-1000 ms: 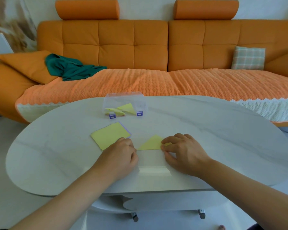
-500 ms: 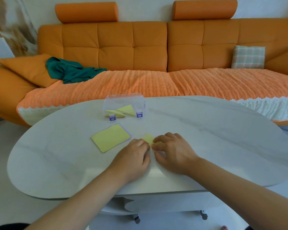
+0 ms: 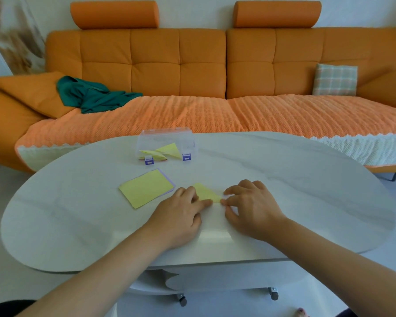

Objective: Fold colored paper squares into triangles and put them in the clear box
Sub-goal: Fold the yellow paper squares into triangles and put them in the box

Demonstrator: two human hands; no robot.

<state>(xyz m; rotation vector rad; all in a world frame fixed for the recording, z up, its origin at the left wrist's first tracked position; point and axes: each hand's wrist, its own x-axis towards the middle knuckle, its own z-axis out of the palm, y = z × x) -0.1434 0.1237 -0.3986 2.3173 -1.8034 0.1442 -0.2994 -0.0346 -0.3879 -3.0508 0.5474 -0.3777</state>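
My left hand lies flat, fingers straight, pressing the folded yellow paper onto the tabletop right in front of me; my right hand sets curled fingertips at the paper's right tip, pinching or only pressing, I cannot tell. The sheet looks feather-light, thin and floppy, likely to skate on this smooth top, so I'd nip it at a corner or along the crease to carry it to the clear box beyond the stack of squares

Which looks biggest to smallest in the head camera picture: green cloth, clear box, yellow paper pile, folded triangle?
1. green cloth
2. clear box and yellow paper pile, too alike to rank
3. folded triangle, partly covered
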